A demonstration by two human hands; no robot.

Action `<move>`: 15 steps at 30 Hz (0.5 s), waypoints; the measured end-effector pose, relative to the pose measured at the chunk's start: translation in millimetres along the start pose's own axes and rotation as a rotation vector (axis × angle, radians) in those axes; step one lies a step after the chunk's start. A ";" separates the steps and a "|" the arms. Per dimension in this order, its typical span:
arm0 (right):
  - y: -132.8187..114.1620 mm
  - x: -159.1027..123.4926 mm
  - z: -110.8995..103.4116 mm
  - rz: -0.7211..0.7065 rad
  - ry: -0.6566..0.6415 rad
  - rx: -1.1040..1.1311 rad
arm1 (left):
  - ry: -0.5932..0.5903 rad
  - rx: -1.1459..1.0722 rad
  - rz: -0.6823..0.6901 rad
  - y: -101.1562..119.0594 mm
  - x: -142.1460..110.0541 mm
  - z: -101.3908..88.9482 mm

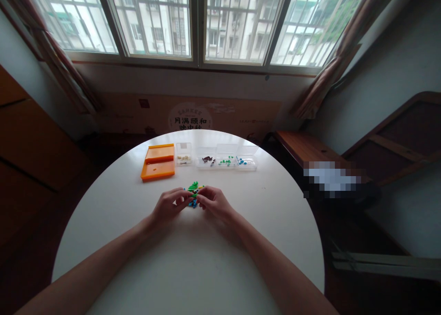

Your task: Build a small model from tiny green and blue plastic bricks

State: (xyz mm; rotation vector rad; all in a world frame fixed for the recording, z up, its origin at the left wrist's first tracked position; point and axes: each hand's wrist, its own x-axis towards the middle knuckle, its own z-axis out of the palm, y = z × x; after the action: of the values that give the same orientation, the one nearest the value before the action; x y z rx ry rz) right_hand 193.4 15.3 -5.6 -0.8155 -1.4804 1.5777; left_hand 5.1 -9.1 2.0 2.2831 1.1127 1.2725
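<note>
My left hand (173, 201) and my right hand (214, 202) meet above the middle of the table. Fingertips of both are pinched around a small green plastic piece (194, 196), whose exact shape is too small to tell. Just beyond the fingers is a bright green cluster of pieces (194, 185), with a bit of yellow beside it. Close under the fingertips lie small blue pieces (193, 203) and some dark ones, partly hidden by my hands. Whether these parts are joined or loose I cannot tell.
The round white table (165, 269) carries an orange tray (158, 171) at the back left. Right of it stand a small clear box (183, 148) with beige bits and an open clear compartment case (220, 167) holding dark, green and blue pieces. A wooden bench (303, 147) stands beyond the table's right edge.
</note>
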 end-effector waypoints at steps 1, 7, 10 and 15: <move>0.4 0.0 0.0 0.001 0.004 -0.001 | -0.005 -0.002 0.001 -0.6 -0.4 0.0; -0.5 -0.3 0.6 -0.004 0.012 -0.013 | -0.036 -0.022 0.052 -1.3 -1.5 -0.2; -0.7 -0.2 0.5 -0.010 0.007 -0.018 | -0.046 -0.011 0.056 2.2 -0.2 -1.4; 0.6 -0.1 -0.3 -0.018 0.003 -0.027 | -0.073 -0.023 0.057 1.2 -0.7 -0.9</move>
State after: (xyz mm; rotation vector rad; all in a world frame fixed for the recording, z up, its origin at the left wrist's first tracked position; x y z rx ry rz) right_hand 193.7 15.4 -6.2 -0.8179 -1.5052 1.5458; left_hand 4.7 -10.5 2.8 2.3402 1.0099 1.2060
